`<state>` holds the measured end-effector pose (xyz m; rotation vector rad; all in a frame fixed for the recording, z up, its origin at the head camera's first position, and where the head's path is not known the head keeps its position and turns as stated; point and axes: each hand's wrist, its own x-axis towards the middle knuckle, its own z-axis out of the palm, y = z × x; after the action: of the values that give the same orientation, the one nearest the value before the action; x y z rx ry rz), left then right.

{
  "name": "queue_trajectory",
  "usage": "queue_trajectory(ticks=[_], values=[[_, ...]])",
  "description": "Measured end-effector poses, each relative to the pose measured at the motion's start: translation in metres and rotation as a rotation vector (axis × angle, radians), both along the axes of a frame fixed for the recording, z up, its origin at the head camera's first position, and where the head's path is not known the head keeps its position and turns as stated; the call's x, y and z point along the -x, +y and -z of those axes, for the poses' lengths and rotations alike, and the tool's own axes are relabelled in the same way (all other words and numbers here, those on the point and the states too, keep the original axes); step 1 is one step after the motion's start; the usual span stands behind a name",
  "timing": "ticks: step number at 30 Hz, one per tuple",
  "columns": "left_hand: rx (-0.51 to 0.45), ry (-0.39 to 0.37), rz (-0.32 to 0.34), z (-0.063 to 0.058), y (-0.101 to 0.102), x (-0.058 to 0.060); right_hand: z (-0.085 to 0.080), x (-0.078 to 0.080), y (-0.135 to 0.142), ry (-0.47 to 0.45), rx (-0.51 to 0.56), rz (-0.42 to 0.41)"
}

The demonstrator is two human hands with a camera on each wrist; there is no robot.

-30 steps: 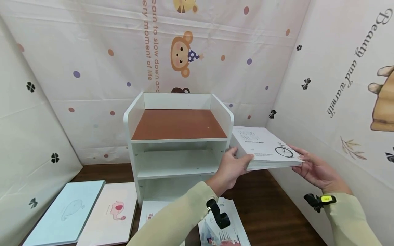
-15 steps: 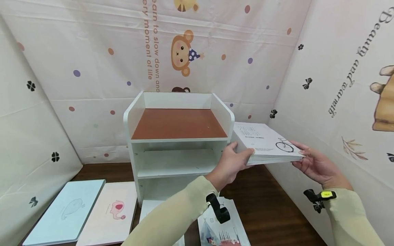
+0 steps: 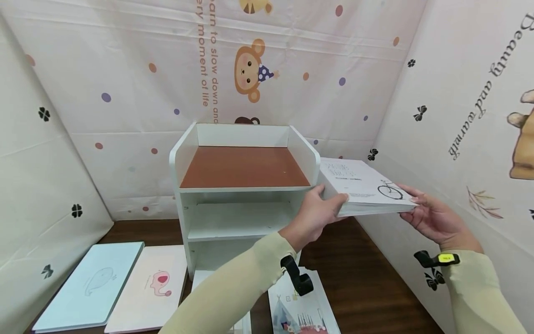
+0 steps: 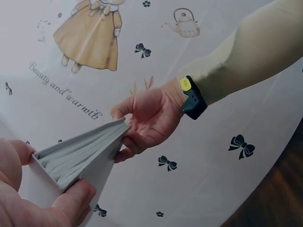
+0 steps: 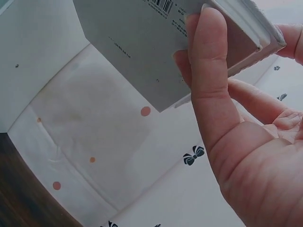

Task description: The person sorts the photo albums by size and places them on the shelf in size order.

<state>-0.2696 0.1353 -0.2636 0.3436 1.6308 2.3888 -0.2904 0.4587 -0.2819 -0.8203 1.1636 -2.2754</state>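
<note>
A thick white book (image 3: pixel 363 185) with a bicycle drawn on its cover is held up flat, just right of the small shelf unit (image 3: pixel 246 167). My left hand (image 3: pixel 314 213) grips its near left corner, thumb on top and fingers beneath. At the right edge, my right hand (image 3: pixel 435 218) pinches the near corner between thumb and fingers. In the left wrist view the page edges of the book (image 4: pixel 85 151) face the camera, wedge-shaped between both hands. The right wrist view shows the book's underside (image 5: pixel 137 47) with a barcode, fingers (image 5: pixel 210 61) pressed against it.
A light blue notebook (image 3: pixel 89 287) and a pink elephant notebook (image 3: pixel 150 287) lie side by side at left on the dark wooden table (image 3: pixel 363 278). An illustrated book (image 3: pixel 302 301) lies in front of the shelf, partly behind the left wrist. Printed cloth walls (image 3: pixel 137 93) enclose the table.
Both hands have raised the white book slightly, and its front edge sits higher beside the shelf. The grip stays the same. The head view has shifted a little.
</note>
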Motion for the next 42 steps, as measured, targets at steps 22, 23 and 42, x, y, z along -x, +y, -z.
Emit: queue_trajectory(ticks=[22,23,42], values=[[0.036,0.053,0.061,-0.015,-0.006,0.003,-0.016,0.003,-0.002,0.034,0.01,0.016],[0.033,0.053,0.062,-0.015,-0.006,0.003,-0.017,0.003,-0.002,0.036,0.009,0.016],[0.054,0.069,0.034,-0.029,-0.005,0.002,-0.032,0.002,-0.006,0.012,0.049,-0.004]])
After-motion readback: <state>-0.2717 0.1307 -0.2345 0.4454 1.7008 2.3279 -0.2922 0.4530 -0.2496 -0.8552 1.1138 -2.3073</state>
